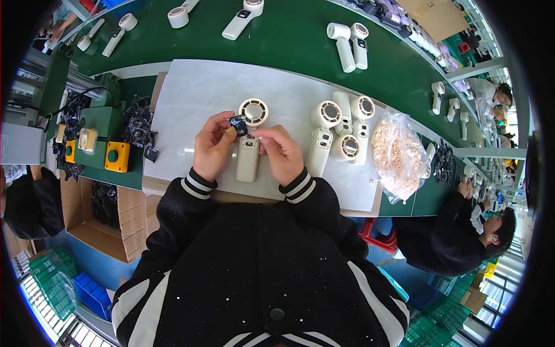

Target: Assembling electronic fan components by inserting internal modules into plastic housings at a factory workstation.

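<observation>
Currently reaching inward from the lower edge with both forearms, in black sleeves with black-and-white striped knit cuffs, and nearly meeting above a pale grey-white rectangular sheet [191, 92]. With the left hand [213, 147], grasping a small glossy black part [238, 125] between thumb and fingers, angled toward the right. With the right hand [282, 151], pointing left with bent thumb and forefinger drawn close together at the edge of the part; cannot tell whether gripping or merely touching it. Working over a cream plastic handheld fan [248, 162] with a round slotted head and a straight bar handle, laid on the sheet between the hands and partly covered at the neck by the part. Pointing head-first away from the body, handle end nearest; running lengthwise almost straight outward, leaning slightly right at the head, with slots facing up.
</observation>
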Tool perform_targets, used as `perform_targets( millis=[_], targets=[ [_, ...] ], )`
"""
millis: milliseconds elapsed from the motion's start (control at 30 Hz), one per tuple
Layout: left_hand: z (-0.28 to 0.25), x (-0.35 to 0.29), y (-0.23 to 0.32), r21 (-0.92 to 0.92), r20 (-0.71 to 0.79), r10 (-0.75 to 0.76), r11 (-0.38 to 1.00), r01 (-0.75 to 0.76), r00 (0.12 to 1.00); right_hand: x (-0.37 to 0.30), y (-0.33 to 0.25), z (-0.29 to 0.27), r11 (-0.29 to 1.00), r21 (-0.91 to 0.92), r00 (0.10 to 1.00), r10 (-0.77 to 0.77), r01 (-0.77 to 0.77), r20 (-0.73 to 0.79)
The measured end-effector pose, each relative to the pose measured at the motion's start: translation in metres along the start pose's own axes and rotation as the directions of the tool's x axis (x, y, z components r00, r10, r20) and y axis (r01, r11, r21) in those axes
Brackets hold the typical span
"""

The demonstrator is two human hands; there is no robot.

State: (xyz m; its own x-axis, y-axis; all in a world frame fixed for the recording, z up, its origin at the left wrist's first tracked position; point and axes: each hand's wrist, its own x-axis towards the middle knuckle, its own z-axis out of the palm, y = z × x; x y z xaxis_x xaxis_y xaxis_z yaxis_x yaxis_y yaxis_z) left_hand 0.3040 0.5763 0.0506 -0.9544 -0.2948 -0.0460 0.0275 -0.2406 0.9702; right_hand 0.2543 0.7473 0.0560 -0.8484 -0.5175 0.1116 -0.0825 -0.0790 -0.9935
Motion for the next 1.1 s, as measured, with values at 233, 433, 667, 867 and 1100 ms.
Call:
perform_targets(
  millis=[233,433,667,867,1100],
  targets=[
    [-0.004,0.0,-0.004,0.033,-0.004,0.017,0.999,-0.017,1.0,-0.004,-0.019,0.004,0.974,-0.109,0.978,0.192,-0.2,-0.081],
    [-0.013,-0.002,0.002,0.034,-0.025,0.016,0.999,-0.015,1.0,0.004,-0.003,0.023,0.808,-0.561,0.967,-0.25,0.178,-0.054],
    [-0.014,-0.006,0.01,0.211,0.01,0.057,0.976,-0.058,0.998,0.005,0.006,0.034,0.781,-0.611,0.958,-0.258,0.131,-0.125],
    [-0.009,-0.004,0.022,0.175,0.023,0.043,0.983,-0.047,0.999,0.001,0.003,0.021,0.884,-0.452,0.946,-0.24,0.119,-0.219],
    [-0.002,0.0,0.015,0.357,0.187,0.134,0.914,-0.194,0.973,0.005,-0.002,0.011,0.973,-0.23,0.994,0.005,-0.03,-0.11]
  ],
)
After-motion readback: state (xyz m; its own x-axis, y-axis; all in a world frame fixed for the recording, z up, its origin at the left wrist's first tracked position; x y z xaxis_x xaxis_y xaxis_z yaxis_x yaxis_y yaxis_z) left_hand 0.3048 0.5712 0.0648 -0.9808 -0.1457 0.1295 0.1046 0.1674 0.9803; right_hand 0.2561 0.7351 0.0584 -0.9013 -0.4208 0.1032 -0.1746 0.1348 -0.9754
